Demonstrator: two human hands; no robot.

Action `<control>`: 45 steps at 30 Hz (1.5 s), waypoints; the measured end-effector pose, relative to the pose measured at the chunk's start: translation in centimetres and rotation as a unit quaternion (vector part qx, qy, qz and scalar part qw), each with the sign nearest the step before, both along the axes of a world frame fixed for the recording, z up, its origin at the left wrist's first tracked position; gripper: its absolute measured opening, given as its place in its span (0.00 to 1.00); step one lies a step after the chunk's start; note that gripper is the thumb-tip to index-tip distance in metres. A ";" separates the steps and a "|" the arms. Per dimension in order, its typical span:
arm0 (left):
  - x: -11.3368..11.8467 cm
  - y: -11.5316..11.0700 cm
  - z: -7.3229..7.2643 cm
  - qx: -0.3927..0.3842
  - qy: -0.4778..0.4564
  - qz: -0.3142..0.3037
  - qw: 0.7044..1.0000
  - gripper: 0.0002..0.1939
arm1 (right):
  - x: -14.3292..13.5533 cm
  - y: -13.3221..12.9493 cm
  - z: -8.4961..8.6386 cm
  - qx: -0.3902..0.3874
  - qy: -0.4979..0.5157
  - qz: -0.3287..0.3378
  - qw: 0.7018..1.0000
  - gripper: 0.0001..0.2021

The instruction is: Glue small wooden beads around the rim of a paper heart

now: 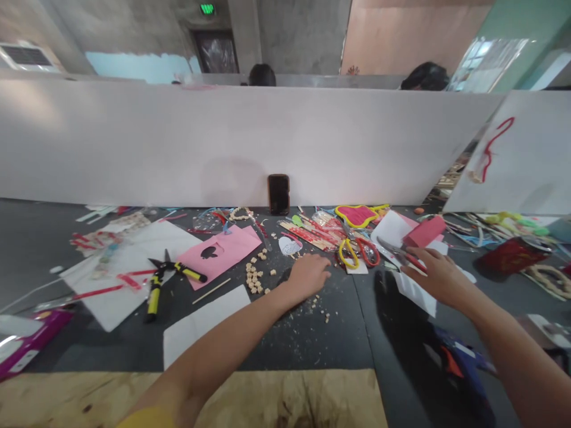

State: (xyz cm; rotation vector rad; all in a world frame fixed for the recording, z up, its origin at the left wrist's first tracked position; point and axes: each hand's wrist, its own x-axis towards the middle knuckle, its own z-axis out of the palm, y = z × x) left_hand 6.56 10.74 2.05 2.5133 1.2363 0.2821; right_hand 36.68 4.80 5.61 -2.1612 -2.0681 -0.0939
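My left hand (308, 276) reaches over the dark table, fingers loosely stretched to the right, with nothing visible in them. Small pale wooden cubes (254, 278) lie to its left, and crumbs and bits lie below it. Just beyond it is a small paper cutout (289, 245) with blue drawn lines. My right hand (433, 274) has its thumb and fingers around the red handle of a grey-bladed tool, apparently scissors (392, 247), above white paper (417, 291). A red block (424, 231) is just past these fingers. Between my hands lie scissors with yellow and red handles (359, 252).
A white board (200, 142) stands along the back, with a phone (279, 194) leaning on it. Left are yellow-black pliers (156, 285), pink card (223, 252) and a purple tool (35, 342). Right are a blue glue gun (461, 362) and a red can (517, 255). Heads show behind the board.
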 end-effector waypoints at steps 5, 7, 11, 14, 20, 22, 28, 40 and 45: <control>3.6 2.1 -1.6 -0.001 0.009 0.032 0.999 0.11 | -3.8 -5.8 -0.5 0.062 0.082 0.097 0.990 0.22; 4.1 2.4 -2.1 -0.004 0.004 0.036 0.999 0.09 | -4.9 -7.8 -1.3 0.054 0.110 0.107 0.987 0.21; 4.1 2.5 -2.3 -0.013 -0.023 0.038 0.999 0.07 | -6.4 -9.9 -2.9 0.042 0.144 0.097 0.984 0.19; 3.4 2.1 -1.7 -0.029 -0.061 0.040 0.997 0.07 | -7.6 -10.3 -3.2 0.036 0.165 0.100 0.981 0.18; -1.1 -1.4 0.0 -0.118 -0.174 0.032 0.977 0.07 | -11.6 -9.4 -2.6 -0.011 0.245 0.119 0.962 0.15; -2.9 -3.1 0.1 -0.160 -0.206 0.040 0.965 0.08 | -13.3 -8.4 -2.3 -0.015 0.290 0.121 0.949 0.15; -5.9 -6.5 -0.3 -0.452 -0.507 0.128 0.722 0.19 | -19.0 -4.8 -1.7 0.009 0.405 0.162 0.900 0.12; -6.6 -6.8 -2.0 -0.461 -0.544 0.161 0.682 0.19 | -21.3 -2.9 -4.9 0.087 0.425 0.210 0.876 0.05; -6.6 -6.8 -1.9 -0.449 -0.534 0.159 0.698 0.19 | -21.2 -3.1 -5.1 0.097 0.376 0.239 0.890 0.07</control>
